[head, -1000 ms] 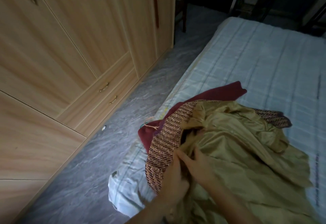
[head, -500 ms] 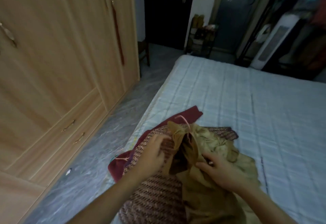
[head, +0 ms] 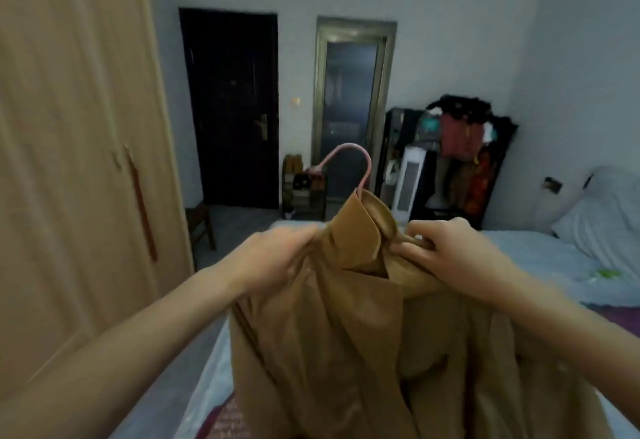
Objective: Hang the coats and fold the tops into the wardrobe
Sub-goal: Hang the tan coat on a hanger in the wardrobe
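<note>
Lifted off the bed [head: 540,258] now, the coat [head: 332,317] hangs on its hanger [head: 363,161] before me; left hand [head: 273,258] and right hand [head: 450,251] pinch its shoulders. I'd seat both evenly before the wardrobe [head: 69,161].

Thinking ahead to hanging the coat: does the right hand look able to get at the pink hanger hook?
Probably yes. The pink hanger hook rises bare above the coat collar, close beside the right hand, but that hand grips the coat's shoulder and must release first.
</note>
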`<move>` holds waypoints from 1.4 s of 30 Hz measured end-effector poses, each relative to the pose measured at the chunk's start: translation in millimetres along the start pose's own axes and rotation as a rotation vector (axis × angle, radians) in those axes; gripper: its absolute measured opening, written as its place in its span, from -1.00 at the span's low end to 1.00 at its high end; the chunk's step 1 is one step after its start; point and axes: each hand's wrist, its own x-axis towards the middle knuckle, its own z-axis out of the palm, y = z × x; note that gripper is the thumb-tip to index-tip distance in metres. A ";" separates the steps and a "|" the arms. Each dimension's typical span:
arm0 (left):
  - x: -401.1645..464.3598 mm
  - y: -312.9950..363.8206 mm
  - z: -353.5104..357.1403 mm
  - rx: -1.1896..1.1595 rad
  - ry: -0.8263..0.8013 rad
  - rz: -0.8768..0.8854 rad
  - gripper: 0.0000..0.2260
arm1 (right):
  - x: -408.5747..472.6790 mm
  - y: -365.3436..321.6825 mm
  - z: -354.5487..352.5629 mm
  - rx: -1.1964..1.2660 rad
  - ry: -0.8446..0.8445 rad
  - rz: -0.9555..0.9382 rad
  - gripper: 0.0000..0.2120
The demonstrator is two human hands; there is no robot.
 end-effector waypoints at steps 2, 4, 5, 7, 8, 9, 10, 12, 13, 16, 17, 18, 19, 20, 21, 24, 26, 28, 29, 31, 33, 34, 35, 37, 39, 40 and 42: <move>4.6 2.1 -52.8 0.101 0.057 -0.008 -0.78 | 18.0 -19.2 -25.6 0.038 0.078 0.046 -0.43; -4.3 3.6 -102.3 0.186 0.122 -0.007 -0.72 | 34.5 -45.1 -47.8 0.100 0.114 0.051 -0.34; -12.5 4.0 -124.5 0.222 0.144 -0.006 -0.70 | 42.8 -58.7 -55.7 0.134 0.127 0.037 -0.34; -34.3 3.5 -166.2 0.309 0.164 -0.017 -0.73 | 55.9 -88.1 -66.9 0.186 0.124 -0.002 -0.37; -47.3 2.7 -184.9 0.359 0.169 -0.043 -0.75 | 61.3 -103.1 -70.7 0.223 0.102 -0.033 -0.36; -61.4 0.9 -201.8 0.417 0.170 -0.084 -0.77 | 65.0 -118.4 -73.3 0.283 0.059 -0.083 -0.35; -76.8 -2.0 -217.6 0.476 0.170 -0.130 -0.78 | 67.4 -134.1 -74.5 0.367 -0.004 -0.158 -0.36; -112.3 -7.8 -246.1 0.580 0.166 -0.241 -0.79 | 68.7 -166.0 -73.4 0.552 -0.132 -0.335 -0.50; -132.5 -10.6 -258.3 0.615 0.161 -0.308 -0.78 | 68.7 -182.7 -71.4 0.605 -0.176 -0.412 -0.61; -198.9 -13.5 -286.9 0.683 0.133 -0.448 -0.80 | 71.4 -238.5 -58.6 0.511 -0.144 -0.546 -0.87; -222.6 -12.7 -294.9 0.692 0.124 -0.485 -0.82 | 71.3 -259.1 -54.0 0.449 -0.090 -0.580 -0.91; -246.6 -10.6 -303.0 0.677 0.120 -0.516 -0.83 | 70.0 -280.0 -49.6 0.395 -0.041 -0.616 -0.89; -271.5 -8.0 -310.4 0.633 0.126 -0.539 -0.83 | 66.9 -300.9 -45.6 0.354 0.004 -0.656 -0.84; -295.7 -2.5 -317.9 0.579 0.136 -0.566 -0.85 | 63.8 -320.9 -40.3 0.324 0.050 -0.693 -0.79; -320.3 2.2 -325.1 0.545 0.141 -0.594 -0.87 | 60.0 -340.9 -34.7 0.310 0.090 -0.725 -0.75; -388.8 23.7 -342.5 0.553 0.127 -0.707 -0.68 | 41.9 -405.8 -14.8 0.323 0.107 -0.754 -0.71; -434.2 38.6 -350.7 0.567 0.072 -0.821 -0.75 | 22.9 -451.6 -2.1 0.356 0.023 -0.768 -0.67; -478.5 52.7 -356.1 0.532 0.015 -0.942 -0.89 | 1.4 -494.8 7.1 0.398 -0.044 -0.805 -0.63; -500.6 60.5 -358.4 0.503 0.008 -1.006 -0.88 | -10.6 -514.8 10.3 0.431 -0.049 -0.829 -0.62; -539.0 82.2 -362.0 0.441 0.015 -1.129 -0.84 | -36.0 -550.2 15.1 0.499 -0.008 -0.881 -0.65; -569.5 110.0 -365.6 0.381 0.119 -1.214 -0.74 | -62.6 -581.6 18.8 0.530 0.059 -0.945 -0.64; -582.1 124.6 -366.3 0.359 0.215 -1.234 -0.71 | -76.5 -595.7 19.6 0.537 0.094 -0.991 -0.64; -594.8 137.2 -366.5 0.351 0.320 -1.242 -0.71 | -89.4 -609.5 21.8 0.546 0.120 -1.034 -0.65; -613.5 156.9 -366.0 0.413 0.476 -1.216 -0.74 | -114.8 -630.8 22.8 0.593 0.115 -1.104 -0.69; -638.3 172.8 -364.4 0.482 0.499 -1.263 -0.77 | -141.5 -654.4 27.5 0.691 0.062 -1.165 -0.71; -649.8 179.9 -363.7 0.500 0.460 -1.301 -0.80 | -152.9 -665.2 30.7 0.757 0.039 -1.187 -0.69; -674.6 195.3 -362.6 0.506 0.389 -1.332 -0.87 | -172.3 -686.8 37.3 0.894 -0.012 -1.214 -0.60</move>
